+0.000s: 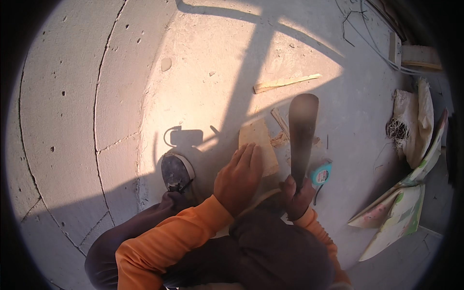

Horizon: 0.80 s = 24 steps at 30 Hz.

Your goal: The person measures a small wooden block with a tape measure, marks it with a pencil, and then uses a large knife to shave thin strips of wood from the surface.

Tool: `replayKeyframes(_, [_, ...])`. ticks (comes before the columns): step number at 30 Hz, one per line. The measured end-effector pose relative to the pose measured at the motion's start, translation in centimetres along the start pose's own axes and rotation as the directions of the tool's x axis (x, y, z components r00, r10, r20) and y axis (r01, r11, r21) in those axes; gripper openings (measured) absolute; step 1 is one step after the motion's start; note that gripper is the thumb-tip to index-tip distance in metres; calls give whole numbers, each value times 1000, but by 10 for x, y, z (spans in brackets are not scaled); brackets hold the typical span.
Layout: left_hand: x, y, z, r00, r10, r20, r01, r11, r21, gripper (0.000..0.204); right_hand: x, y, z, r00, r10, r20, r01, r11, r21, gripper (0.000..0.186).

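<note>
A flat, pale piece of wood (265,152) lies in front of me. My left hand (240,175) rests across its left part, fingers stretched out side by side; the thumb is hidden. On the right, my right hand (297,197) is closed around the lower end of a machete (303,130), whose broad, dark, round-ended blade points away from me. The fingers cover its grip. Just right of that hand sits a turquoise tape measure (321,175) with a dark strap. Wood chips (280,137) are scattered between the board and the blade.
A split wood stick (287,83) lies farther ahead on the concrete floor (203,72). My shoe (177,172) is left of the board, near a block wall (72,106). Along the right are a pale torn sack (408,125), folded printed sheeting (396,217) and loose wire (369,36).
</note>
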State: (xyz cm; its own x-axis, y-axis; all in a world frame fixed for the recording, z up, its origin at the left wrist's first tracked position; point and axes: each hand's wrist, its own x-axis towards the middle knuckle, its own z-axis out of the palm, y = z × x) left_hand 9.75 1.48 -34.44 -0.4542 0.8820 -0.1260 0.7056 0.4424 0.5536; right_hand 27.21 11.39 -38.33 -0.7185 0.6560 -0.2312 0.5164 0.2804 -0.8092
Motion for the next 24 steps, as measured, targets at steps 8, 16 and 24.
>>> replayKeyframes(8, [10,-5,-9,999,-29,-45,25,997,-79,45,0,0,5,984,-55,-169,46,997,-57,10])
replayKeyframes(16, [23,-14,-20,993,-94,-66,82,982,-172,30,17,-18,1,977,-186,-105,182,982,-46,12])
replayKeyframes(24, [33,-14,-28,989,-141,-30,135,979,-153,21,25,-11,12,995,-98,-25,98,995,7,12])
